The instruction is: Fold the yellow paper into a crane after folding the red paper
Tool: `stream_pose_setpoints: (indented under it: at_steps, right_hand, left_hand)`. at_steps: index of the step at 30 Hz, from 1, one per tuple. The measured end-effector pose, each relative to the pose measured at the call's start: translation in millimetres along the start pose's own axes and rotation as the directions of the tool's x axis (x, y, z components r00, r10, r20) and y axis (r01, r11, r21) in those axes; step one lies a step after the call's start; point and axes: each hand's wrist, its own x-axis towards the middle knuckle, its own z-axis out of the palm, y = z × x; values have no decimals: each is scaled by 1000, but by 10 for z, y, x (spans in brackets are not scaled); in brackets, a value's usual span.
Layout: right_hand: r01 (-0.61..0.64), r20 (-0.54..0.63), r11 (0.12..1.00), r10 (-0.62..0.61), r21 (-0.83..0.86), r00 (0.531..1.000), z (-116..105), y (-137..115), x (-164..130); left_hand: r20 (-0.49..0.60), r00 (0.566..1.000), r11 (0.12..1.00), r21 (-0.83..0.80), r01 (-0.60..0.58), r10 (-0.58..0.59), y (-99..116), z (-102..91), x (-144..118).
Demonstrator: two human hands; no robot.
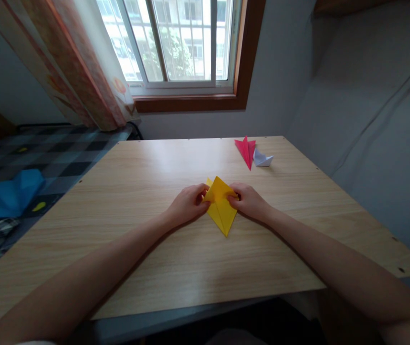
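A folded sheet of yellow paper point(222, 207), roughly diamond-shaped with a crease down its lower half, is held between my two hands over the middle of the table. My left hand point(189, 203) pinches its left corner, thumb in front and fingers behind. At the opposite corner, my right hand point(248, 201) grips the paper the same way. The lower point of the paper comes down near the tabletop; whether it touches, I cannot tell. A small second tip shows behind the upper left edge.
Toward the back right of the wooden table point(147, 191) lie a red paper plane point(246, 149) and a white paper boat point(262, 158). A blue folded paper point(11, 194) rests on a checked bed at left. Behind the table are a window point(176, 43) and a curtain point(75, 62).
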Motion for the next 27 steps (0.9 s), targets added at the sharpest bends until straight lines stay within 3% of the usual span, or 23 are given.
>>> stream_pose_setpoints:
  at_steps: [27]
  right_hand:
    - [-10,7,999,10,-35,1000,20,-14,-1]
  left_hand:
    - [-2,1000,999,-36,12,-12,-45,12,32]
